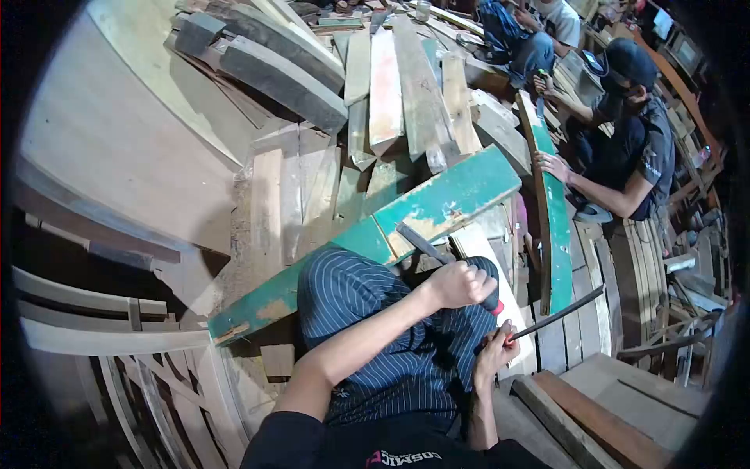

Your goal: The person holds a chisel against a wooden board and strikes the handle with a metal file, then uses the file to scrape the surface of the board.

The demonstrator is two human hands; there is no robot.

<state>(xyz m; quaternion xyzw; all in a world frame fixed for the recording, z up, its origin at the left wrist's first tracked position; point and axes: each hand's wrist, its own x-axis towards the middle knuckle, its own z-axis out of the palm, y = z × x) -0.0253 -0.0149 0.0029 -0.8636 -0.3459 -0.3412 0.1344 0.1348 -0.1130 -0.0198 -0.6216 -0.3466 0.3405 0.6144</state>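
My left hand [462,286] is a fist round the dark, red-ended handle of a chisel [422,241]. The chisel's flat metal blade points up and left, over a worn patch on a green-painted board [445,191]. This board lies slantwise in front of me, its paint chipped to bare wood in places, partly under my knee. Beside my right knee, my right hand [494,353] is closed on a long, thin dark tool [558,314] with a red handle end. Its rod reaches up and to the right; I cannot make out its exact kind.
A co-worker [625,133] at the right grips a green-handled tool and steadies another green board [556,227]. A second person [531,35] sits behind. Loose planks [387,86] pile up ahead. Curved wooden panels [117,117] and a slatted frame [148,375] stand left.
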